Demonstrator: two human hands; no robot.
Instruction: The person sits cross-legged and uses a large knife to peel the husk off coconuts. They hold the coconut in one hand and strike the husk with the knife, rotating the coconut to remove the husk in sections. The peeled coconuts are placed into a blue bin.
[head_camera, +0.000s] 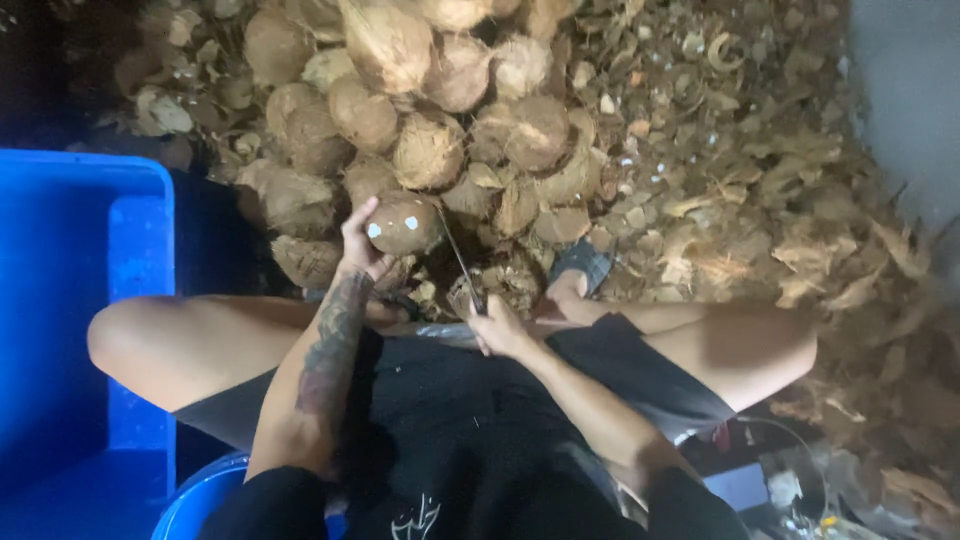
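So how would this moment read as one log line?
left hand: holds coconut | right hand: grips knife | coconut pile ahead

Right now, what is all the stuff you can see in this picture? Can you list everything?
held coconut: one, brown with pale spots, in front of the knees, gripped from the left side.
knife: one, thin dark blade, pointing up toward the held coconut.
coconut pile: many, too many to count, brown and fibrous, heaped at top centre.
husk scraps: many, tan and brown, spread over the right side.
blue crate: one, bright blue, at the left edge.
blue tub: one, blue, rim showing at bottom left.
sandal: one, dark, on a foot among the scraps.
left hand: one, holding the held coconut.
right hand: one, closed on the knife handle.
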